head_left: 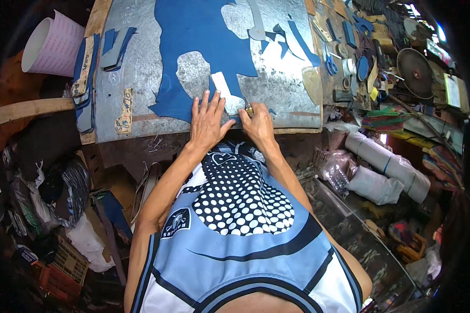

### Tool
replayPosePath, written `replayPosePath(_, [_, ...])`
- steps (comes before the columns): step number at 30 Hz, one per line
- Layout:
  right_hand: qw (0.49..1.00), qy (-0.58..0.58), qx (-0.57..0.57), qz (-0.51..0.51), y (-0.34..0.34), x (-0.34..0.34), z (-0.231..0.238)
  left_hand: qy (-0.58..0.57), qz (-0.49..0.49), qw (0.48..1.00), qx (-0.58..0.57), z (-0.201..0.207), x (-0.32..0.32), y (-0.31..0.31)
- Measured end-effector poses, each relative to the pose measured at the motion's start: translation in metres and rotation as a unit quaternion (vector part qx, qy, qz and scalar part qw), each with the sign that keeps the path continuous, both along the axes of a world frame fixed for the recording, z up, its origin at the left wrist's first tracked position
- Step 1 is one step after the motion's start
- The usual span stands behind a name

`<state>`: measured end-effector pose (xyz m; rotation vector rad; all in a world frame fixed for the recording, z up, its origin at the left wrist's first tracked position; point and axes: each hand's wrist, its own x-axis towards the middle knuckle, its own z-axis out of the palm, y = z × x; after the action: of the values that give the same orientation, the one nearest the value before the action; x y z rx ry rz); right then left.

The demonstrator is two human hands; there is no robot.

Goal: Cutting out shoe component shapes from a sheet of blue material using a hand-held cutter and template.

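A large sheet of blue material (175,26) with cut-out gaps lies across the grey metal-topped table (136,99). On its near part rests a white pattern piece (225,89). My left hand (208,119) lies with its fingers stretched out on the blue sheet, fingertips against the pattern's left side. Close to the pattern's right edge, my right hand (259,124) is closed around a small knife (249,110) with a yellowish handle; its tip is too small to make out. The two hands are a short gap apart near the table's front edge.
Blue cut strips (119,48) lie at the left, beside a tan marked pattern (125,111). A grey pattern (256,28) and dark offcuts sit farther right. Blue-handled scissors (330,63) lie on the cluttered right side, near a round fan (414,73). Wrapped rolls (389,161) lie below.
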<state>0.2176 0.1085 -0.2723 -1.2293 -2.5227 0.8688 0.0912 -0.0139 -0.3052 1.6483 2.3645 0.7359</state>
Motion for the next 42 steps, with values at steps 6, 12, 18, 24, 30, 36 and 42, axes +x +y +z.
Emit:
replayPosePath(6, [0.959, 0.093, -0.248, -0.102, -0.002, -0.014, 0.017, 0.007, 0.008, 1.000, 0.012, -0.005, -0.003, -0.006])
replayPosePath(12, [0.991, 0.130, -0.025, 0.017, 0.020, -0.002, 0.020, 0.016, 0.006, 1.000, 0.009, 0.002, 0.002, 0.002])
replayPosePath(18, [0.973, 0.175, 0.085, 0.125, 0.062, 0.034, 0.064, 0.042, 0.004, 0.998, -0.041, 0.028, -0.006, -0.025])
replayPosePath(24, [0.978, 0.186, 0.094, 0.024, 0.127, 0.063, 0.085, 0.063, 0.011, 0.996, -0.054, 0.037, -0.015, -0.050])
replayPosePath(30, [0.975, 0.170, 0.117, -0.086, 0.217, 0.077, 0.083, 0.068, 0.024, 0.994, -0.087, 0.050, -0.021, -0.049])
replayPosePath(36, [0.966, 0.239, 0.011, -0.101, 0.291, 0.045, 0.056, 0.085, 0.035, 0.990, -0.109, 0.056, -0.020, -0.044])
replayPosePath(42, [0.867, 0.352, -0.299, -0.187, 0.342, -0.025, 0.034, 0.093, 0.033, 0.989, -0.110, 0.059, -0.024, -0.044])
